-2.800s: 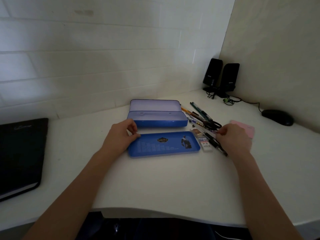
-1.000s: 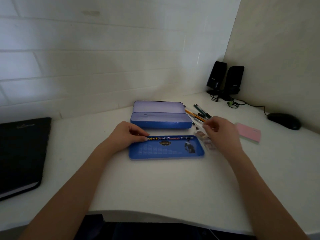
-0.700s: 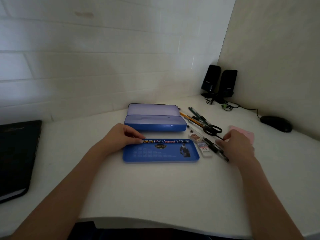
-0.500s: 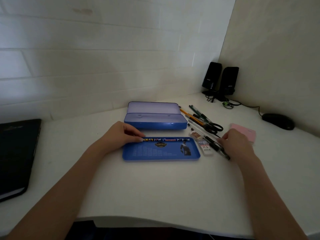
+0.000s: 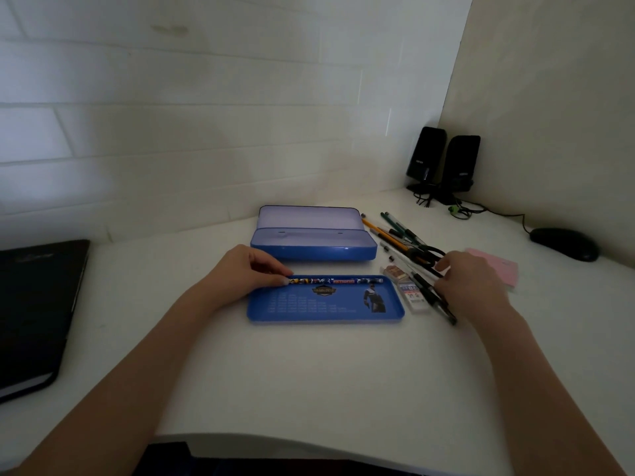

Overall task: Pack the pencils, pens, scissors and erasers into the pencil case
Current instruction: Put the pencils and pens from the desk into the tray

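Pinching a patterned pencil [image 5: 335,281] on the blue tray [image 5: 326,312], left fingers [image 5: 275,274]; right fingers' [image 5: 446,266] grip unclear.

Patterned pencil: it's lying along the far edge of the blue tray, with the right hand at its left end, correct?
Not quite. The head view shows the left hand at the left end of the patterned pencil, which does lie along the far edge of the blue tray. The right hand is over the pens.

Frame was dim and underexposed with a bluish cast. Soft shadows on the white tabletop [image 5: 309,372]. Wide-angle bending at the edges. Fine print looked soft, no glare.
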Demonstrator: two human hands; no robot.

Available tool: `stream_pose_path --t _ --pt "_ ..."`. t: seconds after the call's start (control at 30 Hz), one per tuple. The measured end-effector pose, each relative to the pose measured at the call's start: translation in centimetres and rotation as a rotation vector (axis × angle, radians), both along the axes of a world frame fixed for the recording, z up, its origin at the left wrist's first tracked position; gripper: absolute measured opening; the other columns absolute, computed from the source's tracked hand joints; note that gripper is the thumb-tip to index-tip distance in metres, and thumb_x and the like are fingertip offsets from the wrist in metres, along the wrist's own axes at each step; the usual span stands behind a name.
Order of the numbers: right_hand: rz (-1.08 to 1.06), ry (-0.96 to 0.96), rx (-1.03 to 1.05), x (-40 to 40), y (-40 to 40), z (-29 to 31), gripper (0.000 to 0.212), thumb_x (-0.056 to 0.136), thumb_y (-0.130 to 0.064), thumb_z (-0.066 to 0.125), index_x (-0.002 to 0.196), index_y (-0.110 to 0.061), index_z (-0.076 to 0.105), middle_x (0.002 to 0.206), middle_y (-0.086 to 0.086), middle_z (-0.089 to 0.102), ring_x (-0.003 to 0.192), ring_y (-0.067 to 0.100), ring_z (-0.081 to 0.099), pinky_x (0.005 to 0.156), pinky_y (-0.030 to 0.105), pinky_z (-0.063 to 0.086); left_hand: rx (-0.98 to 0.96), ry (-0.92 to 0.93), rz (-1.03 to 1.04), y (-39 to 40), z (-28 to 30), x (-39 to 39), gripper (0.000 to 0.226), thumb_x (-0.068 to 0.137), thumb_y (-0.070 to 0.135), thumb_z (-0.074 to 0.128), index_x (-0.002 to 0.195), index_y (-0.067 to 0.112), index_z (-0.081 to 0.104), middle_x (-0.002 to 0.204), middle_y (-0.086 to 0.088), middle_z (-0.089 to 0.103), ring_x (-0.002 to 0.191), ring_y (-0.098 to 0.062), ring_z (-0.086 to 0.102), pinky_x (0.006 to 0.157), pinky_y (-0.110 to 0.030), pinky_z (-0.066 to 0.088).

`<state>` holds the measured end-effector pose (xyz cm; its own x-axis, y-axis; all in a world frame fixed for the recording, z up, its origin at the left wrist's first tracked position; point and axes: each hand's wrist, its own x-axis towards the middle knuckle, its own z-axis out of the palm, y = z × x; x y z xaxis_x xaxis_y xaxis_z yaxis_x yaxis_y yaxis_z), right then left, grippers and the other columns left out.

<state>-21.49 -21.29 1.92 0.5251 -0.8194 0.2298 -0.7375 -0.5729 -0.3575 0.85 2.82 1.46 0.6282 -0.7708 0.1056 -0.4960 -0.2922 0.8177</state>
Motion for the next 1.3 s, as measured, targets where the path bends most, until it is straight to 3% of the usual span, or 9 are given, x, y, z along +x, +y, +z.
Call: stream_pose_path --t 0.2,0.37,0.47,0.63,0.73,0.83,0.97,1.17,1.3 --pt "0.011 0.002 0.017 -0.1 0.0 -0.2 0.024 0.082 -0.006 0.059 0.105 -0.009 0.064 0.099 0.015 0.065 0.087 0.031 0.062 0.079 0.043 0.054 -0.013 -0.008 0.016 0.1 -0.3 -0.1 0.014 0.071 0.018 0.080 0.084 0.023 0.078 0.080 0.006 0.075 0.072 0.009 0.061 0.062 0.000 0.040" --pt "0.005 0.039 0.087 0.0 -0.3 -0.5 0.019 0.087 -0.023 0.063 0.087 -0.005 0.069 0.083 0.015 0.067 0.077 0.031 0.063 0.072 0.037 0.052 -0.009 -0.014 0.019 0.1 -0.3 -0.1 0.015 0.071 0.019 0.079 0.084 0.025 0.078 0.080 0.005 0.075 0.074 0.006 0.062 0.062 0.000 0.040" --pt "-0.034 0.019 0.094 0.3 -0.5 -0.9 0.026 0.087 -0.027 0.063 0.072 -0.005 0.060 0.069 0.013 0.060 0.066 0.029 0.057 0.062 0.034 0.045 -0.011 -0.017 0.011 0.0 -0.2 -0.1 0.015 0.071 0.018 0.079 0.085 0.023 0.078 0.078 0.006 0.074 0.070 0.009 0.060 0.059 0.000 0.038" --pt "-0.082 -0.031 0.124 0.7 -0.9 -1.4 0.038 0.092 -0.025 0.055 0.059 -0.012 0.041 0.057 0.007 0.041 0.062 0.026 0.046 0.060 0.031 0.038 -0.008 -0.011 0.005 0.0 -0.2 0.0 0.014 0.071 0.018 0.079 0.084 0.024 0.078 0.073 0.011 0.074 0.068 0.011 0.060 0.059 0.001 0.038" --pt "0.009 -0.216 0.148 0.8 -0.2 -0.4 0.021 0.095 -0.023 0.052 0.080 -0.007 0.056 0.068 0.008 0.054 0.064 0.024 0.051 0.064 0.031 0.040 -0.011 0.004 -0.001 0.0 -0.2 0.1 0.013 0.071 0.017 0.079 0.082 0.025 0.078 0.069 0.015 0.073 0.067 0.011 0.060 0.059 0.000 0.038" --pt "0.185 -0.345 0.176 1.0 1.8 1.0 0.010 0.094 -0.022 0.052 0.093 -0.013 0.056 0.082 0.002 0.061 0.072 0.014 0.055 0.061 0.026 0.042 0.001 0.003 -0.002 0.0 -0.2 0.2 0.013 0.071 0.018 0.079 0.082 0.025 0.078 0.068 0.017 0.072 0.067 0.011 0.059 0.059 0.001 0.038" --pt "0.408 -0.272 0.206 1.4 3.7 1.6 0.003 0.091 -0.017 0.056 0.089 -0.019 0.057 0.082 -0.013 0.058 0.075 -0.001 0.054 0.061 0.011 0.037 0.003 0.008 -0.001 0.0 -0.2 0.2 0.012 0.071 0.018 0.079 0.083 0.022 0.078 0.066 0.016 0.071 0.066 0.011 0.059 0.058 0.000 0.038" --pt "0.564 -0.187 0.186 2.2 5.3 0.9 0.006 0.088 -0.016 0.061 0.083 -0.019 0.060 0.080 -0.009 0.063 0.076 0.003 0.058 0.065 0.008 0.043 -0.007 0.019 -0.003 0.0 -0.1 0.1 0.013 0.072 0.014 0.079 0.083 0.020 0.077 0.062 0.021 0.070 0.064 0.013 0.058 0.058 0.001 0.037" --pt "0.567 -0.147 0.023 3.0 5.9 0.3 0.003 0.086 -0.025 0.064 0.084 -0.024 0.063 0.085 -0.006 0.066 0.083 0.009 0.061 0.078 0.025 0.050 0.000 0.014 -0.013 0.0 -0.1 0.1 0.013 0.073 0.015 0.078 0.084 0.022 0.078 0.070 0.016 0.072 0.068 0.011 0.060 0.062 0.001 0.039"
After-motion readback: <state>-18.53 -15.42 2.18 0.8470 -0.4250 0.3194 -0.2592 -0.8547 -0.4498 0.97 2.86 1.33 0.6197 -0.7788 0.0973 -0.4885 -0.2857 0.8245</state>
